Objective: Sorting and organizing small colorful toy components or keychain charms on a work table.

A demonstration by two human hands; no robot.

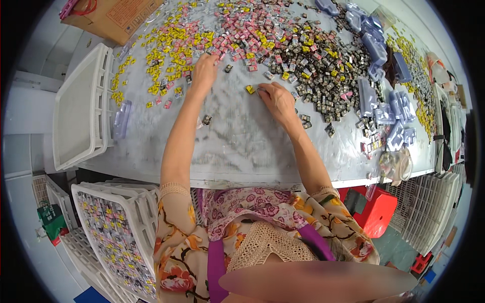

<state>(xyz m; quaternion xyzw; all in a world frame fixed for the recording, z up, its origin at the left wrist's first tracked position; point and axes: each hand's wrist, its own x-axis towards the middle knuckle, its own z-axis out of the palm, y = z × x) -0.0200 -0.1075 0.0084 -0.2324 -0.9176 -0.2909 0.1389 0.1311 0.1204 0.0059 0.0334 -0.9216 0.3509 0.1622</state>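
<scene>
Small, flat packets lie scattered over the grey tabletop (237, 146), with pink packets (252, 67) in the middle, yellow packets (184, 48) to the left and a dense heap of black packets (331, 88) to the right. My left hand (204, 74) reaches to the near edge of the pink packets, fingertips drawn together; what they grip is too small to make out. Farther right, my right hand (279, 102) is curled with thumb and fingers together, their contents hidden. A single yellow packet (250, 89) lies just left of its fingertips. One black packet (228, 68) lies between the hands.
A white plastic tray (106, 96) leans at the table's left edge, by a cardboard box (113, 20). Clear bluish plastic trays (375, 50) pile up on the right. Below left, a white rack (76, 212) holds many packets; a red stool (376, 212) stands below right.
</scene>
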